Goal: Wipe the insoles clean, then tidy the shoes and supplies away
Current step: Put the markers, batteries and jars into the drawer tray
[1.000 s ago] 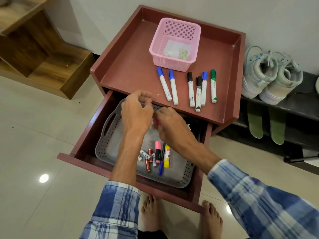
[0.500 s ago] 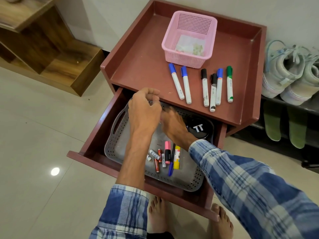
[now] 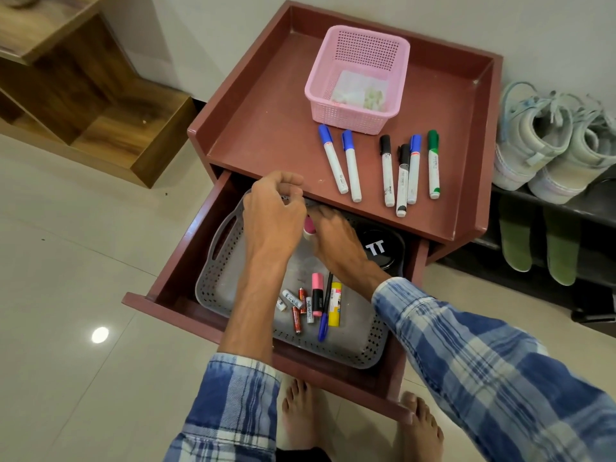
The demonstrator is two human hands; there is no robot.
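At centre frame our right hand (image 3: 333, 240) pinches a pink tube (image 3: 309, 227), upright, over the tray (image 3: 226, 281). Our left hand (image 3: 271, 215), just beside, is curled; whether gripping, we cannot tell.

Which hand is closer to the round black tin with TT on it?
Right. The right hand is just beside the black tin, on its left side; the left hand is farther left, over the gray tray.
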